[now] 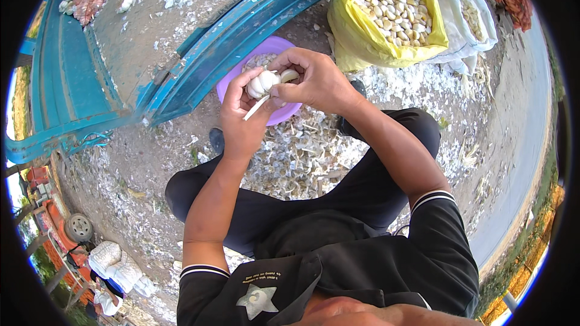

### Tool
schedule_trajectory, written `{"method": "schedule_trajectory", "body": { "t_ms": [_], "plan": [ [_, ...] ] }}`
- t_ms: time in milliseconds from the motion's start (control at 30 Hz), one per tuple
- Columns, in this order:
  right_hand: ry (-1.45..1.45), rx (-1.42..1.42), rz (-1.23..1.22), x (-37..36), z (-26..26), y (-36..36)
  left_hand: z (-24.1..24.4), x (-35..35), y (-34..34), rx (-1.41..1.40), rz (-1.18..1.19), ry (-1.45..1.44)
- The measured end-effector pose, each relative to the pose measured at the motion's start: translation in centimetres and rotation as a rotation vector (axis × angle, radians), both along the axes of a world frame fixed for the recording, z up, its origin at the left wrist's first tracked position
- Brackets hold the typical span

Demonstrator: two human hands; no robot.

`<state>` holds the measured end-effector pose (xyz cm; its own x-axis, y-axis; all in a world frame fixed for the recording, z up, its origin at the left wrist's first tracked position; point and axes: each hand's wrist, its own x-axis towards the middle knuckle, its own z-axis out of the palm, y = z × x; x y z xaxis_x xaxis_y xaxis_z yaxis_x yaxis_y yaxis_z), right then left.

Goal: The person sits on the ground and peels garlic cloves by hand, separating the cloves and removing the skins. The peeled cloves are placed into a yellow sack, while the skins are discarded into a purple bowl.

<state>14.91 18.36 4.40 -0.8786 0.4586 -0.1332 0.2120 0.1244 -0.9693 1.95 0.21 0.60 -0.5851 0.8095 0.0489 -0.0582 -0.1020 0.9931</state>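
Note:
My left hand (242, 120) grips a white garlic bulb (263, 83), its pale stalk (256, 107) pointing down towards my wrist. Close against the bulb's right side, my right hand (317, 79) has its fingers curled around a single garlic clove (289, 75). The right thumb is beside the bulb; whether the clove is fully free of it I cannot tell. Under both hands stands a purple plastic basin (278, 45), partly hidden by them. Some pale pieces (259, 61) show inside it.
A blue metal truck-bed side (217, 45) runs behind the basin. At the upper right stand a yellow sack (358, 45) of garlic cloves (392, 7) and a white sack (457, 45). Garlic skins (308, 154) litter the ground. An orange vehicle (56, 222) and a person (106, 301) are at lower left.

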Motion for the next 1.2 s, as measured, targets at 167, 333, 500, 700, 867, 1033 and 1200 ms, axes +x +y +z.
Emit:
{"method": "schedule_trajectory", "body": {
  "t_ms": [167,333,500,700,867,1033,1200],
  "plan": [
    [-0.03,0.007,-0.01,-0.3,0.1,-0.2,0.0,0.0,-0.1,-0.036,0.01,-0.083],
    [-0.025,-0.288,-0.009,-0.1,0.0,0.8,0.8,0.1,0.1,-0.035,-0.016,-0.113],
    [0.0,-0.27,-0.059,0.1,0.0,1.2,0.4,-0.6,0.0,-0.101,-0.02,-0.138],
    [0.03,0.029,0.011,-0.1,0.6,-0.1,0.9,0.7,-0.3,-0.069,0.04,0.117],
    [0.01,0.097,0.01,-0.3,0.5,0.0,-0.1,0.6,-0.6,0.003,-0.008,-0.08],
    [-0.014,0.047,0.008,-0.4,0.4,0.2,-0.2,0.6,-0.7,-0.024,-0.042,-0.125],
    [-0.012,-0.526,-0.028,0.1,-0.2,1.5,0.4,-0.2,-0.6,0.023,-0.057,-0.15]
  ]
}}
